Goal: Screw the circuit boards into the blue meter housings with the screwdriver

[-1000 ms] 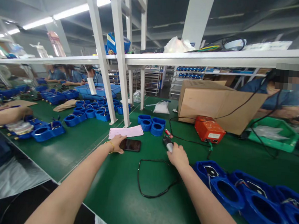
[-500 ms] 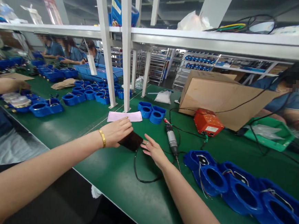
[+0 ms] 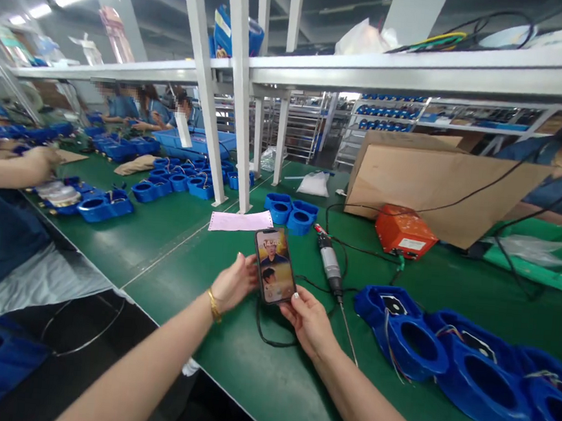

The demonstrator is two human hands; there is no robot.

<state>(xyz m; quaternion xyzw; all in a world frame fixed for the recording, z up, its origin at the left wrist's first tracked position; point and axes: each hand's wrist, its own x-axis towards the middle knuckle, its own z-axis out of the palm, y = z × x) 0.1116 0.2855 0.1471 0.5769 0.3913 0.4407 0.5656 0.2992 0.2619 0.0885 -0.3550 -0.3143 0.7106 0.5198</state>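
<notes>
A smartphone with a lit lock screen stands tilted up above the green bench, facing me. My right hand grips its lower right corner, thumb on the front edge and fingers behind. My left hand, with a gold bracelet on the wrist, is at the phone's left edge. Its thumb is raised off the phone and its fingers are loosely apart; some fingertips are hidden at the edge. A pink paper strip lies behind the phone. A black cable curves on the bench below it.
An electric screwdriver lies right of the phone, near an orange box. Blue plastic housings line the right front; two smaller ones sit behind. A cardboard box stands farther back. Co-workers sit left and right.
The phone has turned from dark and flat to upright with its screen lit. My right hand has taken hold of its lower corner. My left hand has let go of its top and moved to its left edge.
</notes>
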